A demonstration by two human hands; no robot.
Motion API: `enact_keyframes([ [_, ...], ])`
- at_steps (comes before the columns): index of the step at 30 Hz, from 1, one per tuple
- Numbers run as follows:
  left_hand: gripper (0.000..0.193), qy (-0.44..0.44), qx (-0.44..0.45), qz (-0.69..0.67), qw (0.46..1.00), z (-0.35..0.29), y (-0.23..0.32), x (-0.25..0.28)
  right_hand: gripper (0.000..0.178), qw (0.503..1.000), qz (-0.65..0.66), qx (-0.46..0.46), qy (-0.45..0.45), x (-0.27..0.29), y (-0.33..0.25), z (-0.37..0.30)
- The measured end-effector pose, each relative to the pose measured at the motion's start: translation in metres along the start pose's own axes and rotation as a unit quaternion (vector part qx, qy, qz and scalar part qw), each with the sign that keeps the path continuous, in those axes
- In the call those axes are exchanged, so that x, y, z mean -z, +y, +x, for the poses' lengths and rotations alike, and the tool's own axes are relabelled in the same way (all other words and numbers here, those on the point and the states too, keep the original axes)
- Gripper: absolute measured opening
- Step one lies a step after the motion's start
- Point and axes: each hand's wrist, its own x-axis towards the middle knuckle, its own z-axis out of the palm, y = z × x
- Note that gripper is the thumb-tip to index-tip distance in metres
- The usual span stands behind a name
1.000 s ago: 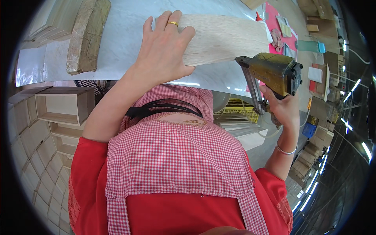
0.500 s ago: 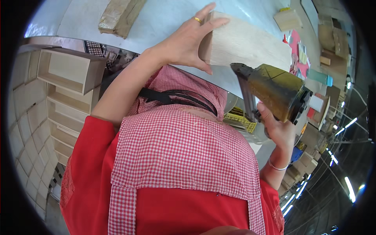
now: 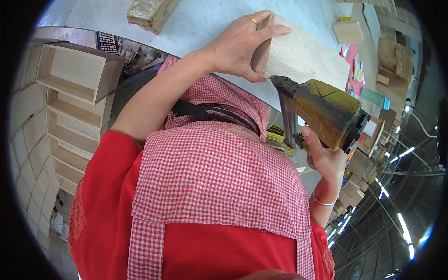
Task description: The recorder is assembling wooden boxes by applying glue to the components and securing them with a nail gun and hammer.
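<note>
On the pale tabletop lies a light wooden box [image 3: 305, 53], its broad pale face turned up. My left hand [image 3: 242, 44] grips the box's left end, thumb at the near corner and fingers over the far one. A worn yellow-and-black nail gun [image 3: 322, 109] is held in my right hand [image 3: 326, 151], whose fingers are wrapped round its handle and mostly hidden. The gun's dark nose points left and up, at the near left corner of the box, close to my left thumb. Whether the nose touches the wood I cannot tell.
A wrapped block-like bundle [image 3: 151, 14] lies at the back left of the table [image 3: 200, 23]. Open wooden drawer boxes [image 3: 72, 72] are stacked at my left. On the right are a small wooden block [image 3: 347, 31], a greenish bottle [image 3: 375, 98] and a pink item [image 3: 351, 58].
The nail gun's nose has come nearer to the box's near left corner. My left hand and the box's left end appear slightly farther right and lower, as the whole view has shifted.
</note>
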Motion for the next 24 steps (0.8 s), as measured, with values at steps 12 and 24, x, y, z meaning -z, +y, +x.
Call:
enact_keyframes([
  [12,0.125,0.058,0.036,-0.034,0.997,-0.011,0.005,-0.007,0.035,0.995,-0.072,0.068,0.032,0.006,-0.003,0.007],
  [24,0.128,0.051,0.083,-0.003,0.995,-0.018,0.01,-0.009,0.034,0.989,-0.076,0.125,0.003,0.001,-0.044,0.058],
])
